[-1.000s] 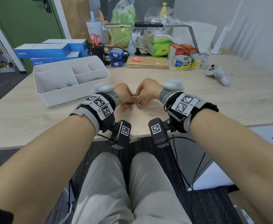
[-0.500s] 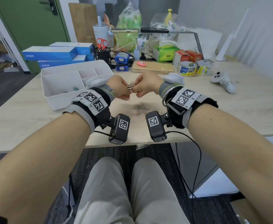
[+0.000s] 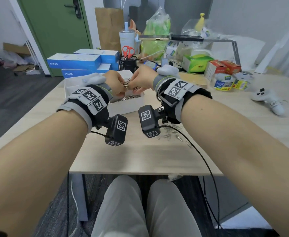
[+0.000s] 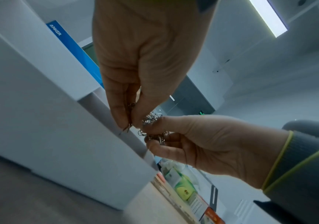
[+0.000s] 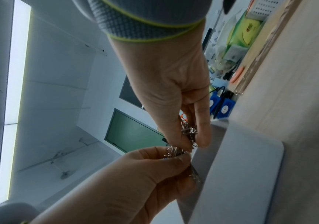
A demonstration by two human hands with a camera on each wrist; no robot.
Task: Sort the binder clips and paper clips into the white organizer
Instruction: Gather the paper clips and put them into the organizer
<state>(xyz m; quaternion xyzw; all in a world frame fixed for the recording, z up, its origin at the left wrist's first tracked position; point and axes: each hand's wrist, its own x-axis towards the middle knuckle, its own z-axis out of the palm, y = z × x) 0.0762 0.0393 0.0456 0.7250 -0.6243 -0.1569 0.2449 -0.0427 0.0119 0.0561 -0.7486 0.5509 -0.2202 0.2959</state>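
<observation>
I am seeing left hand (image 3: 116,84) and right hand (image 3: 143,79) both pinching shiny paper clips (image 3: 127,83) over white organizer (image 3: 128,105). More clips (image 3: 170,134) lying on table (image 3: 140,156).

The head view is evenly bright under soft overhead light, with only faint shadows on the pale wooden tabletop (image 3: 140,156) below the wrists and forearms bulging large toward the lower corners from wide-angle distortion. Both wrist views are dimmer and bluish, with long white ceiling light panels (image 5: 18,63) blown out above the hands. The white plastic organizer wall (image 4: 39,121) beside the fingers is smeared and out of focus.
</observation>
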